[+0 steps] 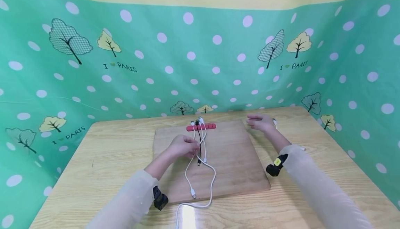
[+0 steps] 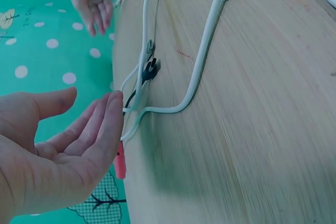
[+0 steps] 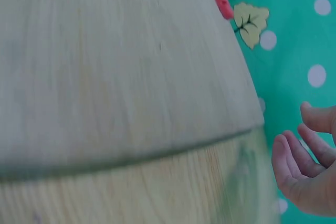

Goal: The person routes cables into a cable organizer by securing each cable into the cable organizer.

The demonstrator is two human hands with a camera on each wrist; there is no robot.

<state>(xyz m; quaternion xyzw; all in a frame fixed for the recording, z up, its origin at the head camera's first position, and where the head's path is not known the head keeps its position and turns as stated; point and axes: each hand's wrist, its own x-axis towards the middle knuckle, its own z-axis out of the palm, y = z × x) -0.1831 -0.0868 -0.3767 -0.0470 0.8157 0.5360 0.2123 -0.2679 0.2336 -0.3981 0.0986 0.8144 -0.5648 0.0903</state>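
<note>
A red cable holder point(image 1: 212, 126) lies along the back edge of a wooden board point(image 1: 231, 159), with several white cables and a black cable point(image 1: 200, 138) running forward from it. My left hand point(image 1: 183, 146) is over the board beside these cables. Seen in the left wrist view, its fingers point(image 2: 100, 135) are nearly straight, the thumb stands apart and nothing is gripped; whether the fingertips touch a cable is unclear. A longer white cable point(image 1: 214, 178) curves off the board's front. My right hand point(image 1: 260, 122), past the board's right back corner, holds nothing, its fingers loosely bent.
A white cable connector point(image 1: 274, 121) shows just behind the right hand, and another small white end point(image 1: 302, 148) lies by the right sleeve. The wooden table point(image 1: 115, 166) extends around the board. A green dotted curtain point(image 1: 215, 55) hangs along the back and sides.
</note>
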